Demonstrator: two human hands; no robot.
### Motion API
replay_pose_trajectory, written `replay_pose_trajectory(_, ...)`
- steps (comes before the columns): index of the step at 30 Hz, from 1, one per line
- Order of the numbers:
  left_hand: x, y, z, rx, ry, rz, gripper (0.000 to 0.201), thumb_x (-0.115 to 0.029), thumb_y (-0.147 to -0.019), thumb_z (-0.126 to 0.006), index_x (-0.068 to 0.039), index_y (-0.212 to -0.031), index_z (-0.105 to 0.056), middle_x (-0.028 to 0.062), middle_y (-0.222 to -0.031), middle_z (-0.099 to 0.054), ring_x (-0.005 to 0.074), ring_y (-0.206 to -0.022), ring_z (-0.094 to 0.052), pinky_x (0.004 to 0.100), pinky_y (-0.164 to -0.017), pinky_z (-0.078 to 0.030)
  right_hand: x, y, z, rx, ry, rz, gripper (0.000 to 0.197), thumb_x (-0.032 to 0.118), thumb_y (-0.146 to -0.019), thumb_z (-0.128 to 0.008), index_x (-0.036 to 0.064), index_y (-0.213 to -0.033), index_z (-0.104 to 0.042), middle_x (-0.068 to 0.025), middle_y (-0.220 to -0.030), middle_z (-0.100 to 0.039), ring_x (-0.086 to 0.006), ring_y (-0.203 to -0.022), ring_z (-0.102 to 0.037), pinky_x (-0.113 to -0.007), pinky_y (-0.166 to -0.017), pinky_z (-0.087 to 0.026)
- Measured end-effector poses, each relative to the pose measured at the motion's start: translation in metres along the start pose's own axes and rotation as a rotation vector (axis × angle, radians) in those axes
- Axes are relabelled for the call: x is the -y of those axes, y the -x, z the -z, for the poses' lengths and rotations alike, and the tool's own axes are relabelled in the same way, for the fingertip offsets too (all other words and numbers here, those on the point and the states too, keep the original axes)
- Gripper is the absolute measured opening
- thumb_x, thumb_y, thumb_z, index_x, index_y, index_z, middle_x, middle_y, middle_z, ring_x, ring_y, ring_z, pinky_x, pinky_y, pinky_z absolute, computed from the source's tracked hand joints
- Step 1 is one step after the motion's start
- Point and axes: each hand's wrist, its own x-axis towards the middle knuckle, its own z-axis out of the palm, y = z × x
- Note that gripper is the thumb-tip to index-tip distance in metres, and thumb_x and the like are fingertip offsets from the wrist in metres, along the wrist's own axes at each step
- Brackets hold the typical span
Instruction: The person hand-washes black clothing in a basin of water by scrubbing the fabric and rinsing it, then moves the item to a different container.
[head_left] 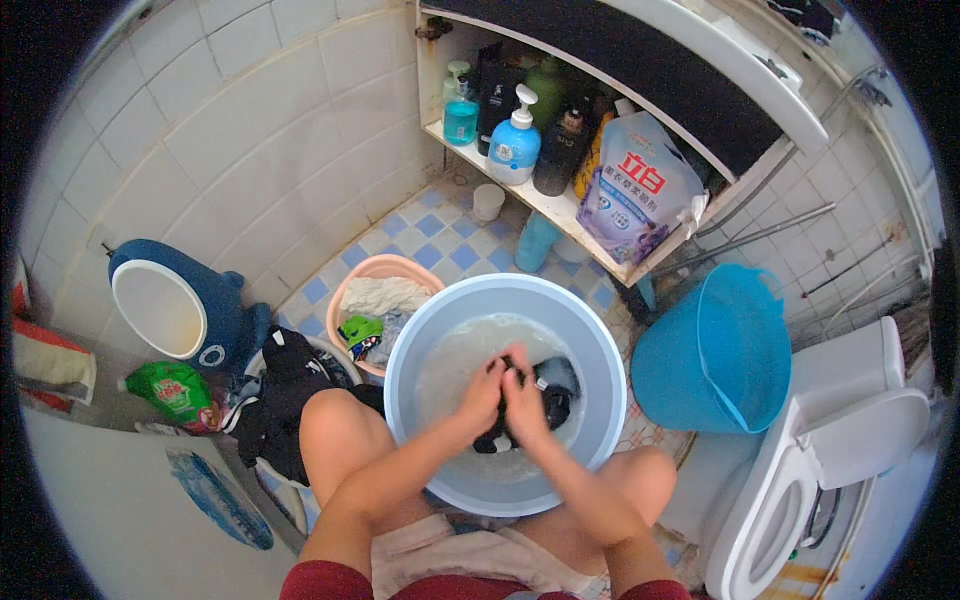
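Note:
A large pale blue basin [404, 400] stands between my knees with cloudy, greyish water [450, 350] in it. Partly under the water lies a wet black garment [558, 405] with small white patches. My left hand [484, 393] and my right hand [523, 407] meet over the basin's middle, both closed on a bunched part of this garment. Their fingers press together, slightly blurred, and hide much of the held cloth. The rest of the garment spreads to the right of my right hand.
Behind the basin at left sits a pink tub [345, 285] of clothes. Dark clothes [285, 400] fill a basket by my left knee, near a blue child's potty [235, 310]. At right stand a blue bucket [690, 350] and a toilet [770, 530]. A low cabinet [450, 145] holds several bottles.

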Motion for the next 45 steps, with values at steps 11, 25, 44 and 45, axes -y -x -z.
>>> replay_pose_trajectory(11,-0.012,0.01,-0.003,0.061,-0.041,0.029,0.038,-0.023,-0.097,-0.036,0.0,-0.127,-0.043,0.0115,-0.116,-0.052,0.019,-0.105,-0.049,0.0302,-0.093,-0.038,-0.007,-0.002,0.005,0.036,0.007,0.023,0.049,0.027,-0.094,-0.04,0.0007,-0.135,-0.031,-0.0245,-0.137,-0.033,-0.0314,-0.129,-0.03,-0.034,-0.104,-0.025)
replay_pose_trajectory(25,0.0,0.012,-0.001,0.18,-0.037,0.011,0.042,-0.029,-0.095,-0.042,-0.002,-0.128,-0.042,0.0123,-0.126,-0.046,0.0208,-0.113,-0.045,0.0324,-0.097,-0.035,-0.019,-0.019,0.023,-0.03,-0.011,-0.067,0.048,0.027,-0.095,-0.041,-0.0048,-0.131,-0.035,-0.0184,-0.124,-0.048,-0.0251,-0.114,-0.046,-0.032,-0.097,-0.035)
replay_pose_trajectory(44,-0.012,0.013,0.001,-0.038,0.056,0.16,0.036,-0.03,-0.093,-0.044,-0.006,-0.119,-0.05,0.0077,-0.111,-0.057,0.0207,-0.099,-0.054,0.0357,-0.087,-0.042,-0.002,-0.011,0.01,-0.014,0.157,0.066,0.043,0.019,-0.093,-0.043,-0.0045,-0.129,-0.039,-0.0207,-0.135,-0.038,-0.0321,-0.126,-0.036,-0.035,-0.105,-0.027)
replay_pose_trajectory(45,-0.024,0.023,-0.012,0.017,0.125,0.2,0.035,-0.029,-0.093,-0.042,-0.006,-0.118,-0.05,0.0079,-0.109,-0.057,0.0209,-0.096,-0.056,0.0356,-0.087,-0.042,-0.009,-0.021,0.022,-0.046,0.12,0.045,0.044,0.022,-0.093,-0.042,-0.0046,-0.128,-0.039,-0.0211,-0.135,-0.039,-0.032,-0.125,-0.037,-0.035,-0.104,-0.027)
